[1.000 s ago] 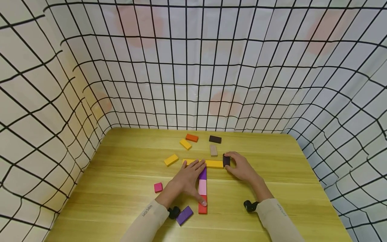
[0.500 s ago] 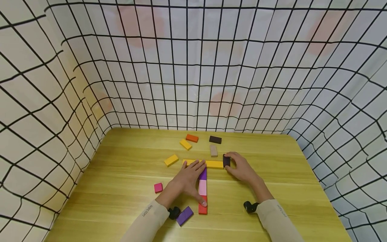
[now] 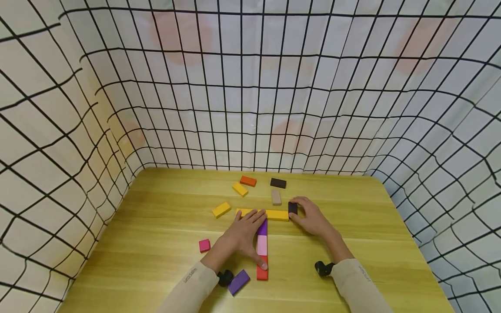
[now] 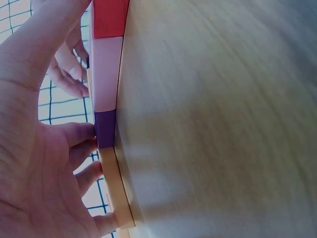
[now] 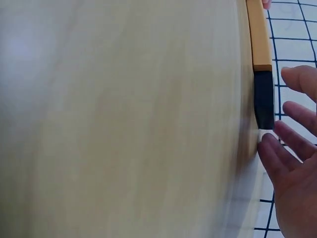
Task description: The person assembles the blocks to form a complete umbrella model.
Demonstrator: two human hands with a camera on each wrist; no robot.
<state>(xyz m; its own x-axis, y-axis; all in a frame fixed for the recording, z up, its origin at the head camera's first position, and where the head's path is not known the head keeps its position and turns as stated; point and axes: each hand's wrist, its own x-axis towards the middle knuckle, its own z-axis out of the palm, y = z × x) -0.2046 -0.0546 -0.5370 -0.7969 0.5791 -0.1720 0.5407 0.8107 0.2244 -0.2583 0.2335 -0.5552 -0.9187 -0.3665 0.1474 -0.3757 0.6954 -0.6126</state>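
Observation:
A row of yellow blocks [image 3: 277, 215] meets a column of purple [image 3: 262, 228], pink [image 3: 262, 245] and red [image 3: 262, 274] blocks, forming a T. My left hand [image 3: 240, 237] lies spread over it, fingertips on the yellow row and purple block, thumb on the red. In the left wrist view its fingertips touch the sides of the purple [image 4: 105, 129] and yellow [image 4: 117, 188] blocks. At the row's right end stands a black block [image 3: 292, 209], which my right hand [image 3: 313, 219] holds between thumb and fingers. That black block [image 5: 264, 99] abuts the yellow one [image 5: 260, 39] in the right wrist view.
Behind the row lie orange [image 3: 248, 181], yellow [image 3: 240, 189], black [image 3: 278, 183] and beige [image 3: 276, 197] blocks. Left are another yellow block [image 3: 221, 210] and a magenta one [image 3: 204, 245]. Purple pieces [image 3: 238, 282] lie beside the left wrist camera [image 3: 225, 278]. Black-gridded cloth surrounds the table.
The head view has tilted slightly, so everything appears a little lower. Both hands keep their places on the blocks.

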